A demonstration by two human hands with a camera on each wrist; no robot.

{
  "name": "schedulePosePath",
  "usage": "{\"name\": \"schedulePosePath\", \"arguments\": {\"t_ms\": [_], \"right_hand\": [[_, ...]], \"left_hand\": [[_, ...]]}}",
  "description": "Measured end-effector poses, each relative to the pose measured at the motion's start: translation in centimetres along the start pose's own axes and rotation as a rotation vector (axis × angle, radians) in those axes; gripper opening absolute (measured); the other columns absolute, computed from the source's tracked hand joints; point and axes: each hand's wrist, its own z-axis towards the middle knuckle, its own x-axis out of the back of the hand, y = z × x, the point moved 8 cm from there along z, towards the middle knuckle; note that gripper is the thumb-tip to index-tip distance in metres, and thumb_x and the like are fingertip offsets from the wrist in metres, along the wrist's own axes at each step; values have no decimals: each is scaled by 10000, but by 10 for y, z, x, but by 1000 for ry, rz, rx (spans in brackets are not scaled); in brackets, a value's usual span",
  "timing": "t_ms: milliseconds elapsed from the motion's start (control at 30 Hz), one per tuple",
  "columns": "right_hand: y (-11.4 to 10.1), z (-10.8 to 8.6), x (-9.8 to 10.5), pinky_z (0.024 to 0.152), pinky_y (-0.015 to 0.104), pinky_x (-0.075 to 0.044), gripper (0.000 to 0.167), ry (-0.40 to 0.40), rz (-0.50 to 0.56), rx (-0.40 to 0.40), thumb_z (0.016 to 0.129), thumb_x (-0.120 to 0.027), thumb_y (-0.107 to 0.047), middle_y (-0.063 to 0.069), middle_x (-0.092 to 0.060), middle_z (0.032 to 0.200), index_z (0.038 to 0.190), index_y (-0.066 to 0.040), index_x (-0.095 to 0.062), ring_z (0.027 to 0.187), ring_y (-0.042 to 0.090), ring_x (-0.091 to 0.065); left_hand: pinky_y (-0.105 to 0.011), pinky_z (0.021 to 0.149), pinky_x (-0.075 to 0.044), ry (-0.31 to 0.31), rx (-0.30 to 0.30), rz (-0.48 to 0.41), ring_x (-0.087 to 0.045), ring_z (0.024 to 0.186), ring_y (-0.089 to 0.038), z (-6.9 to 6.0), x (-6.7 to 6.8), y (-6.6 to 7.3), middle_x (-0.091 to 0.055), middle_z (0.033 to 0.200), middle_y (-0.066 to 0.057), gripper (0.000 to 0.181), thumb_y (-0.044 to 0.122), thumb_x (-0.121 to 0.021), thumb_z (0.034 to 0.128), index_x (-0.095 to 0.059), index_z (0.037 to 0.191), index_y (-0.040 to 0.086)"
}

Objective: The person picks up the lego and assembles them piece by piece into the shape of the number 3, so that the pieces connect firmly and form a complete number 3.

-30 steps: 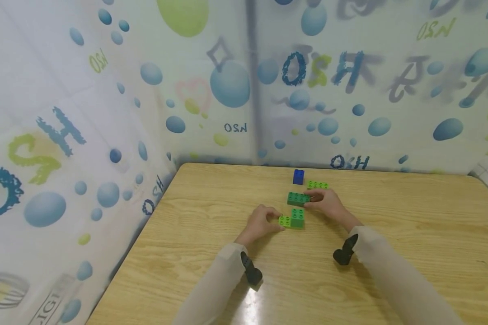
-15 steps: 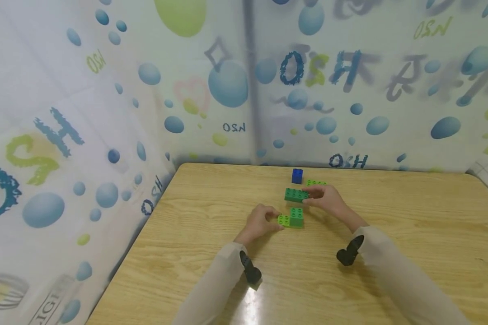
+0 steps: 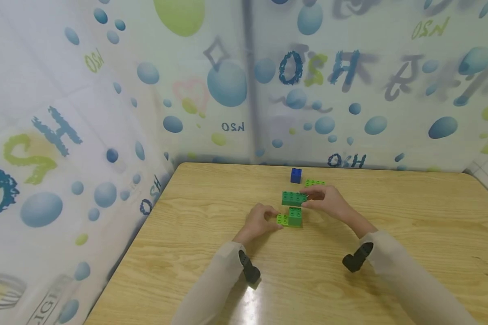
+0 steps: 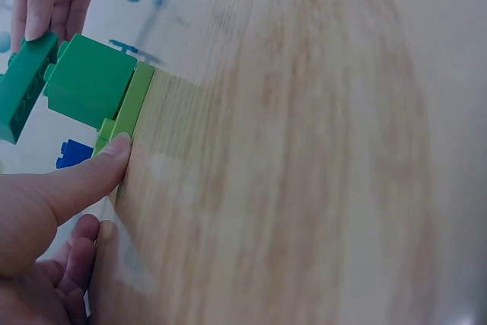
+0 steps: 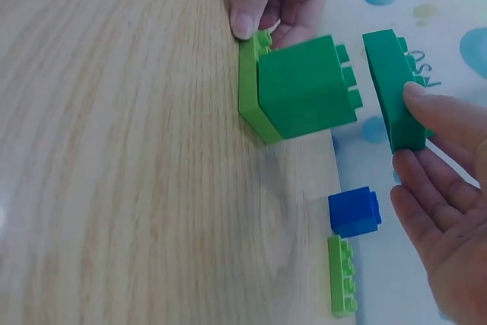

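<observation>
My left hand pinches the free end of a light green flat toy building brick on the table, thumb on its near side. A taller green block stands on that brick's right end, studs up. My right hand holds a long dark green brick by its right end, between thumb and fingers. In the right wrist view this dark green brick hangs just above the studs of the green block, with a narrow gap between them.
A small blue brick stands near the table's far edge. Beside it lies another light green flat brick, just beyond my right hand. The wooden table ends at a patterned wall covering.
My right hand has carried the dark green brick a little left, rising slightly and then dropping back toward the green block. The left hand keeps its pinch, nearly still.
</observation>
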Motion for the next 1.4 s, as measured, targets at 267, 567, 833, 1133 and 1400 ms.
{"name": "schedulePosePath", "arguments": {"t_ms": [267, 567, 833, 1133, 1400], "right_hand": [[-7, -6, -9, 813, 389, -465, 452, -2, 21, 29, 800, -717, -186, 157, -588, 1155, 1179, 22, -585, 963, 264, -584], [-11, -12, -21, 812, 398, -465, 379, -2, 1, 50, 809, -700, -103, 181, -588, 1119, 1139, 53, -595, 951, 283, -579], [0, -11, -25, 843, 413, -450, 388, 10, 20, 25, 807, -708, -138, 153, -575, 1154, 1157, -5, -604, 986, 279, -566], [-2, -15, -23, 873, 492, -409, 373, 15, -15, 18, 819, -686, -89, 190, -562, 1150, 1159, 29, -587, 1016, 348, -538], [-5, -19, -24, 866, 436, -433, 390, 18, 15, 22, 830, -686, -176, 148, -578, 1145, 1170, -10, -590, 1017, 296, -558]], "left_hand": [[-313, 764, -358, 3, -13, 2, -437, 852, -145, 0, 1, 1, -530, 932, 0, 359, 206, -810, 693, -689, 1013, 100], [-312, 751, -355, 17, -4, 14, -431, 830, -149, -1, 1, 1, -508, 911, -4, 351, 190, -816, 683, -681, 988, 84], [-310, 744, -352, 12, 1, 21, -424, 826, -155, -1, 1, 2, -496, 912, -12, 346, 195, -810, 692, -672, 986, 78], [-313, 741, -352, 21, -22, 37, -437, 821, -152, -2, 2, 2, -526, 915, -17, 383, 196, -813, 687, -673, 1019, 67], [-324, 770, -348, 12, -5, 37, -438, 849, -151, 0, 1, 0, -525, 934, -8, 380, 207, -808, 695, -673, 1025, 77]]}}
